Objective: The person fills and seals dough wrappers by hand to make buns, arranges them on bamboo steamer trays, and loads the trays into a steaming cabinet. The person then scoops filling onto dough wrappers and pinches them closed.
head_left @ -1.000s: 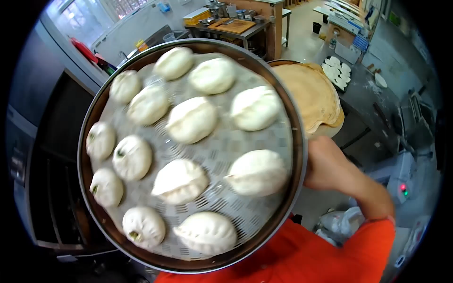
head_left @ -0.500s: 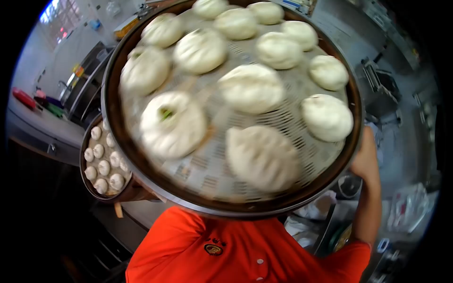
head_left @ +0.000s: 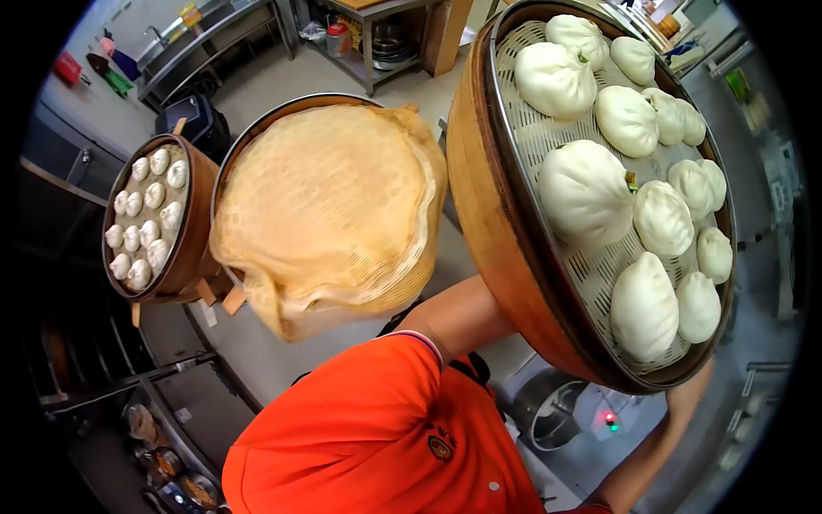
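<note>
A large round bamboo steamer (head_left: 492, 206) is tilted at the upper right, with several white buns (head_left: 586, 193) on its perforated liner. From the left, my left forearm (head_left: 462, 319) runs up behind the steamer wall, which hides the hand. At its lower right edge, my right hand (head_left: 692, 385) is pressed against the underside, fingers out of sight. The steamer is held up off any surface between my two arms.
A steamer covered with a tan cloth (head_left: 330, 193) stands left of the held one. Further left is a smaller steamer (head_left: 190, 231) of small buns. A metal mixer bowl (head_left: 548, 411) is low right; shelving (head_left: 372, 43) stands behind.
The held steamer has moved from the centre to the right and tilted more. The view has swung left, bringing the cloth-covered steamer and my left forearm into sight.
</note>
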